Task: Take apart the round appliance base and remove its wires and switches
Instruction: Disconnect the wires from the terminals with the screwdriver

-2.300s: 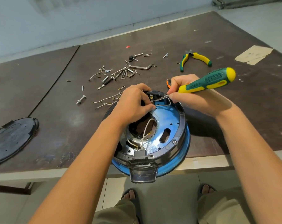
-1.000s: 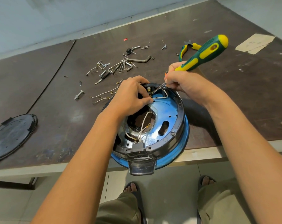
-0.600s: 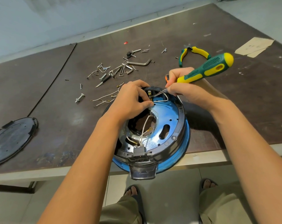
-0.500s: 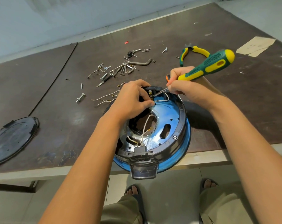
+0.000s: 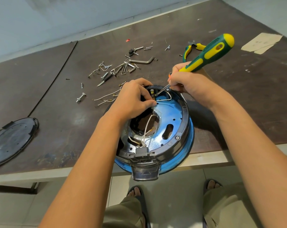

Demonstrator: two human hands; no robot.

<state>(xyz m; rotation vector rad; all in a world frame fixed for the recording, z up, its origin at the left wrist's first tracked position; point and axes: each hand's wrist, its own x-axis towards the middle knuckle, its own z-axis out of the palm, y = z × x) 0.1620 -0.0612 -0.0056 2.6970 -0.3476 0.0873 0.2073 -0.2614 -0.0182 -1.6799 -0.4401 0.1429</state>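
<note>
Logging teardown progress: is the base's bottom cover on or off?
Off. The black cover lies on the table, apart from the round base, left of it; the base's white wires are exposed.

I count one round base point(image 5: 183, 124), one screwdriver point(image 5: 208, 53), one pair of pliers point(image 5: 186, 52) and one dark cover plate point(image 5: 11, 140). Two hands are in my view: the left hand point(image 5: 132, 101) and the right hand point(image 5: 187, 84). On the table I make out one large bolt point(image 5: 80, 97), one bent metal bar point(image 5: 142, 61), one red fragment point(image 5: 127, 40), at least two loose wires point(image 5: 104, 97) and two paper scraps point(image 5: 261, 41). The small screws and clips point(image 5: 121, 69) lie too tangled for me to number.
</note>
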